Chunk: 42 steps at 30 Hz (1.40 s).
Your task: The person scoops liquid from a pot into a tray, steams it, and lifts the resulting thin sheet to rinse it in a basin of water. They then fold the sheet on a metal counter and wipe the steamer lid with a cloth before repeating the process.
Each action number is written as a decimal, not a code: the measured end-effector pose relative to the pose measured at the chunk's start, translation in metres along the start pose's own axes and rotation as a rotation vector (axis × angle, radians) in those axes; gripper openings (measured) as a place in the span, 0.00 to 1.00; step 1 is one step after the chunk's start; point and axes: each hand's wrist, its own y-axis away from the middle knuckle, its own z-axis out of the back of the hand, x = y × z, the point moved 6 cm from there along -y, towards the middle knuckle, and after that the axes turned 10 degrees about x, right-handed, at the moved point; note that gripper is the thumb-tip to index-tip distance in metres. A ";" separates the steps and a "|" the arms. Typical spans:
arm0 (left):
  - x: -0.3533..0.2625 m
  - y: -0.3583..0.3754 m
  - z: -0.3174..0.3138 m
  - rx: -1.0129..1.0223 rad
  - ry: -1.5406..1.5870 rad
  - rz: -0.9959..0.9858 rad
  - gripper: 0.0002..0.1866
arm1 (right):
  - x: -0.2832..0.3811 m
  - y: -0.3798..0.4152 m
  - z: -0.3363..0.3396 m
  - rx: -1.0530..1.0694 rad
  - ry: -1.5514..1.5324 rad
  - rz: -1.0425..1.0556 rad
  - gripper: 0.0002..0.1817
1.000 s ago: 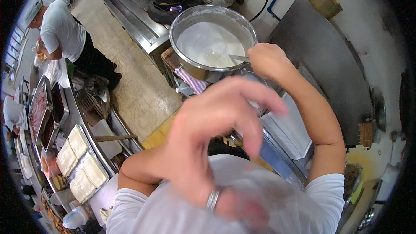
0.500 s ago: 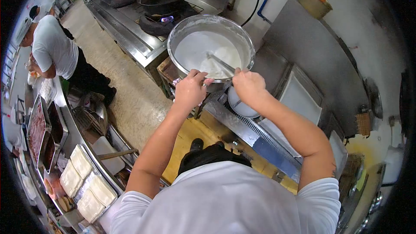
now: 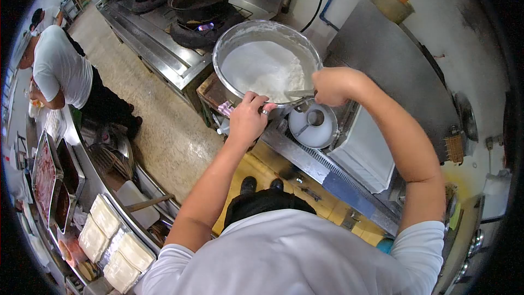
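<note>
In front of me stands a large metal bowl (image 3: 261, 28) holding a thick white mixture (image 3: 259, 68), lumpy along its right side. My right hand (image 3: 337, 84) is closed round the handle of a metal utensil (image 3: 298, 93) at the bowl's right rim; its working end is hidden in the mixture. At the near rim, my left hand (image 3: 251, 117) grips the bowl's edge, fingers bent over it. Below the right hand sits a round white container (image 3: 312, 134) with a grey ring-like piece on top.
A dark pot (image 3: 199, 0) stands on the stove, a flame beneath it. White trays (image 3: 367, 150) lie at right. The left counter carries trays of red food (image 3: 46, 177) and pale slabs (image 3: 128, 251). A person (image 3: 63, 71) bends over that counter.
My right hand has swung right with the utensil, from the near rim to the bowl's right side. The mixture looks lumpier at right. The left hand stays at the rim.
</note>
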 end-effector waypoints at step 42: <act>-0.022 0.007 -0.007 -0.061 -0.114 0.150 0.11 | -0.039 -0.024 -0.115 -0.168 -1.447 0.314 0.18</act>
